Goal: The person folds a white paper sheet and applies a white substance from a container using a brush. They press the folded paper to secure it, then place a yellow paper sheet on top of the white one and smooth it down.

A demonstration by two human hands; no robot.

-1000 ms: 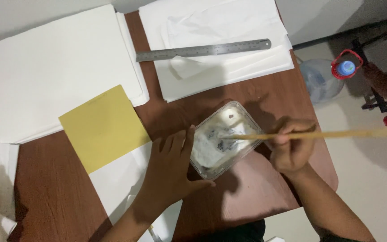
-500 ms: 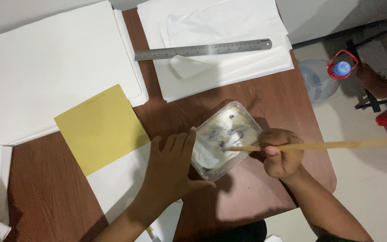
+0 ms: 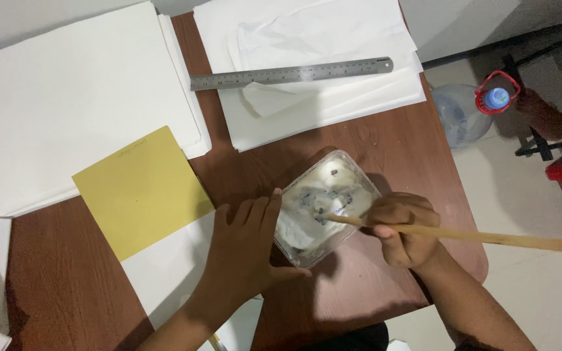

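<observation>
Clear plastic tub (image 3: 326, 208) of whitish paste just right of frame centre on the brown worktop (image 3: 66, 292). Left hand (image 3: 245, 257) flat against the tub's left wall, grip loose, steadying only. Right hand (image 3: 403, 227) clenched around a long wooden stick (image 3: 463, 234), tip sunk in the paste. Likely trouble: hard stirring tipping the light tub, splashing paste onto the yellow card (image 3: 141, 192) or white sheets (image 3: 73, 97) at upper left. Steel ruler (image 3: 291, 73) across the top, well apart.
</observation>
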